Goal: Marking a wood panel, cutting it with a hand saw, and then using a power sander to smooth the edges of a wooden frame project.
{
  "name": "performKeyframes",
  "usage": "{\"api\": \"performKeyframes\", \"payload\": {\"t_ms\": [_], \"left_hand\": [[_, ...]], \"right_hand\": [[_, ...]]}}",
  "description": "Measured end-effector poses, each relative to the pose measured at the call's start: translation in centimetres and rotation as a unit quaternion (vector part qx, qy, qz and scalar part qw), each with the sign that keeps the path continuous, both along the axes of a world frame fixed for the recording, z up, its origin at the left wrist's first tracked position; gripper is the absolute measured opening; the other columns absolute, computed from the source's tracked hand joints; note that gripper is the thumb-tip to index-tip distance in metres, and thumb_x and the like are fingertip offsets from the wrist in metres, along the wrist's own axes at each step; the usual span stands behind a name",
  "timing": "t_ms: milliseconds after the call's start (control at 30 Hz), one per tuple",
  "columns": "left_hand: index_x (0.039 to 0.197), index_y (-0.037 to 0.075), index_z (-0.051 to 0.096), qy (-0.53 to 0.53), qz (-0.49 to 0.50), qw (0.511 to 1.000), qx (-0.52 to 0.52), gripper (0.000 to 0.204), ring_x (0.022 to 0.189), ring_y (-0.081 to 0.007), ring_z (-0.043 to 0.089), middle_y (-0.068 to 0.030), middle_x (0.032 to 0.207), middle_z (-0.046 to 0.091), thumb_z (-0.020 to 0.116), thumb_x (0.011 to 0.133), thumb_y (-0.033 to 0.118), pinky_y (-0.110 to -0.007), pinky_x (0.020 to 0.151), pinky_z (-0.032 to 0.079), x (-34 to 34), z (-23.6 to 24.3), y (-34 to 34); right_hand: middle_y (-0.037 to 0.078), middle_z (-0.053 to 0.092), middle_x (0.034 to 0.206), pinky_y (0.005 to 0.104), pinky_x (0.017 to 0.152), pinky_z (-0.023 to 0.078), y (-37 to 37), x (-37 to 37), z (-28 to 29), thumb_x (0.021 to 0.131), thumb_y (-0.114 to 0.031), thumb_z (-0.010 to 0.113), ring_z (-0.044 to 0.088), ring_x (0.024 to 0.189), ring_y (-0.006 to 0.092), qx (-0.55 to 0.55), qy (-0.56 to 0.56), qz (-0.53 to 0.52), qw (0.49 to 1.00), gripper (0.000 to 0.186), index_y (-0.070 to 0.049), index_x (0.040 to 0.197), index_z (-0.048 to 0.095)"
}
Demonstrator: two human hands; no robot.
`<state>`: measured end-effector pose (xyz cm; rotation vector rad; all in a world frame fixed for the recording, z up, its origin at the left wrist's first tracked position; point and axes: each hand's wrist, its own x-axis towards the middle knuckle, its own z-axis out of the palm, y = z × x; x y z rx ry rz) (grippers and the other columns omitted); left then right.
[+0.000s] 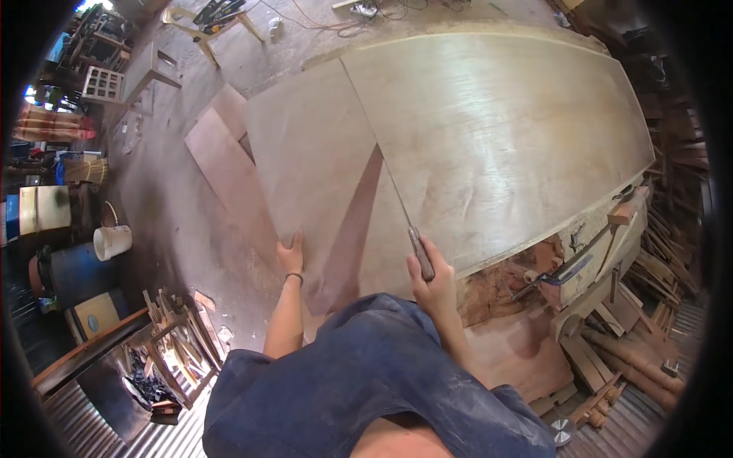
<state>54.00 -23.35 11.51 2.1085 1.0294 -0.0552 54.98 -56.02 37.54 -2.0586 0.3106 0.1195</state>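
A large pale plywood sheet (496,145) lies raised in front of me, with a long straight line running away from me across it. My right hand (435,278) is closed round the wooden handle of a thin-bladed tool, seemingly a handsaw (418,248) seen edge-on, its blade lying along that line. A reddish-brown wedge (353,237) opens toward me left of the blade; I cannot tell whether it is a gap or a shadow. My left hand (291,258) grips the left edge of the sheet's left part (305,145), its fingers partly hidden.
Pinkish boards (221,156) lie lower at the left. A clamp (561,275) sits on the bench at the right, near stacked timber (657,259). A white bucket (112,241), a scrap-wood rack (172,343), chairs (210,34) and cables (343,29) stand or lie around.
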Motion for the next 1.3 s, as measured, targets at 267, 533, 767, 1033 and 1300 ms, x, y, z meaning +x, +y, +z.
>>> {"api": "performKeyframes", "payload": {"t_ms": [267, 533, 767, 1033, 1300], "left_hand": [[0.115, -0.009, 0.06, -0.05, -0.05, 0.994, -0.082, 0.085, 0.107, -0.0362, 0.061, -0.0243, 0.112, 0.064, 0.072, 0.071, 0.063, -0.041, 0.091, 0.045, 2.6, 0.5, -3.7], [0.111, -0.006, 0.062, -0.081, 0.013, 0.996, 0.015, 0.076, 0.1, -0.033, 0.064, -0.0202, 0.106, 0.068, 0.073, 0.073, 0.058, -0.04, 0.087, 0.047, -0.2, 0.6, -0.4], [0.111, -0.005, 0.062, 0.052, -0.005, 0.996, -0.075, 0.075, 0.101, -0.0316, 0.064, -0.0184, 0.107, 0.068, 0.075, 0.072, 0.057, -0.037, 0.088, 0.046, 3.4, 4.7, -4.9], [0.111, -0.005, 0.062, -0.03, 0.026, 0.999, -0.027, 0.077, 0.103, -0.0346, 0.063, -0.0215, 0.107, 0.067, 0.074, 0.072, 0.06, -0.041, 0.089, 0.045, 0.2, 2.7, -0.8], [0.111, -0.005, 0.062, -0.023, -0.01, 0.995, -0.093, 0.075, 0.106, -0.0353, 0.061, -0.022, 0.11, 0.066, 0.074, 0.072, 0.058, -0.042, 0.09, 0.045, 3.0, 4.2, -4.2]], "right_hand": [[0.026, 0.064, 0.102, 0.0463, 0.08, 0.05, 0.5, 15.5, -10.7, 0.09, -0.027, 0.056, 0.061, 0.095, 0.0444, -0.089, -0.042, -0.022, 0.995, 0.039, -0.001, 0.119, 0.058], [0.024, 0.066, 0.103, 0.0411, 0.075, 0.053, -1.3, -2.1, 2.3, 0.088, -0.014, 0.061, 0.067, 0.088, 0.0378, -0.001, -0.059, 0.064, 0.996, 0.042, 0.0, 0.127, 0.054], [0.027, 0.062, 0.106, 0.0446, 0.084, 0.048, 2.5, 22.2, -13.3, 0.088, -0.015, 0.059, 0.059, 0.1, 0.0434, -0.106, 0.049, 0.0, 0.993, 0.031, 0.003, 0.113, 0.059], [0.024, 0.064, 0.11, 0.0378, 0.083, 0.052, -1.0, -1.6, 1.2, 0.088, -0.011, 0.059, 0.065, 0.097, 0.0381, 0.01, -0.003, 0.042, 0.999, 0.041, 0.002, 0.127, 0.053], [0.027, 0.062, 0.11, 0.0404, 0.087, 0.049, 2.0, 18.6, -15.3, 0.089, -0.023, 0.058, 0.062, 0.102, 0.0393, -0.051, -0.064, 0.01, 0.997, 0.043, 0.001, 0.125, 0.055]]}}
